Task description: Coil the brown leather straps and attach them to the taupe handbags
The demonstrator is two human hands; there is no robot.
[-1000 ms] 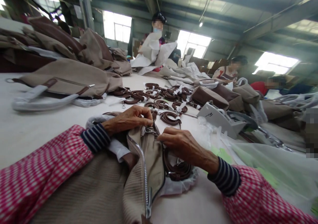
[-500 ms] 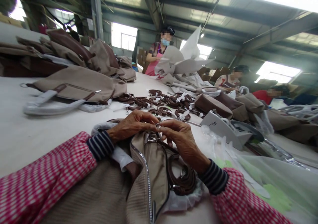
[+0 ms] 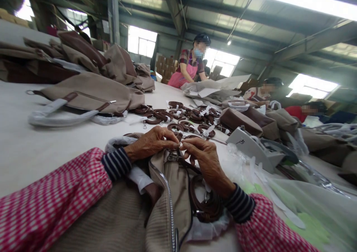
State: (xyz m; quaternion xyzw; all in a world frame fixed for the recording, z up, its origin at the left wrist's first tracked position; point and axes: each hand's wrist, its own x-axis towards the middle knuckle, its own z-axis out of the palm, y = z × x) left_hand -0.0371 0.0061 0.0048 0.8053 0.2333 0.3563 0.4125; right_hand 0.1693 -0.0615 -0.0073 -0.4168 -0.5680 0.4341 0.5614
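Note:
A taupe handbag (image 3: 111,211) with dark trim lies in front of me, its silver zipper (image 3: 170,203) running towards me. At its far end, my left hand (image 3: 154,142) pinches with thumb and forefinger. My right hand (image 3: 205,157) is pinched against it, fingertips nearly touching. The small piece between them is mostly hidden; only a pale bit shows. Just below the fingertips sits a metal clasp (image 3: 173,156) on the bag. A coiled brown strap (image 3: 213,209) with metal hooks lies right of the zipper, under my right wrist. Plastic-wrapped handle parts (image 3: 139,179) show on the left.
Beyond my hands lie several coiled brown straps (image 3: 160,115). Another taupe bag (image 3: 92,92) and a bag pile (image 3: 117,64) are at left. A grey tape-dispenser-like device (image 3: 251,147) and clear plastic sheeting (image 3: 315,203) are at right. A co-worker (image 3: 186,71) in a pink apron handles sheets.
My hands stay pinched together at the bag's end, with fingers slightly shifted. Across the table the co-worker's large pale sheets have come down flat, and that person leans further right.

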